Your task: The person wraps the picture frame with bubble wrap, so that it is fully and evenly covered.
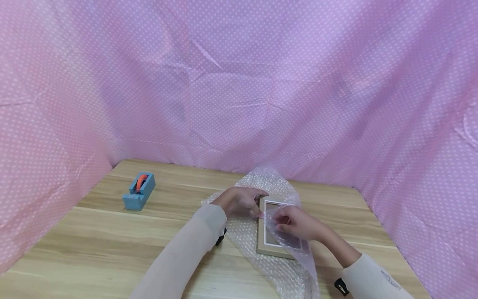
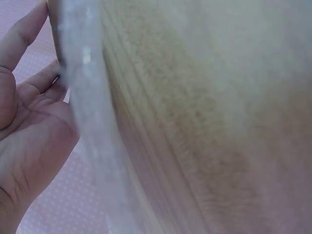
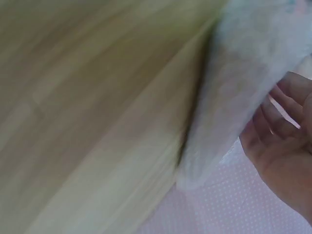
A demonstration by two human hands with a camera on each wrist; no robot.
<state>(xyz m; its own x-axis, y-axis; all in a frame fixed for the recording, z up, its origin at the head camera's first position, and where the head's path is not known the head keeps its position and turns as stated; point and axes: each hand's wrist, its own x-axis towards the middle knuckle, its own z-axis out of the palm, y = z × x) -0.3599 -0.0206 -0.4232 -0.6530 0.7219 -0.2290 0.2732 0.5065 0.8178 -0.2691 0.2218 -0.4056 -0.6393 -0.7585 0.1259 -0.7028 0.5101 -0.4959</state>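
Note:
A picture frame [image 1: 261,245] with a light wooden border and white inner edge lies flat on a sheet of bubble wrap [image 1: 244,238]. My left hand [image 1: 242,198] rests at the frame's left side, its thumb on the border and its fingers reaching toward the upper corner. In the left wrist view the left hand [image 2: 36,114] touches the edge with fairly straight fingers. Over the frame's right part lies a folded flap of the wrap, which my right hand [image 1: 296,222] pinches above the glass. The right wrist view shows the right hand [image 3: 285,146] against the wrap, fingertips partly hidden.
A blue tape dispenser [image 1: 140,193] with an orange roll stands toward the back left of the wooden table [image 1: 93,241]. Pink dotted cloth [image 1: 239,83] hangs around the table's back and sides. The wrap reaches the table's back edge.

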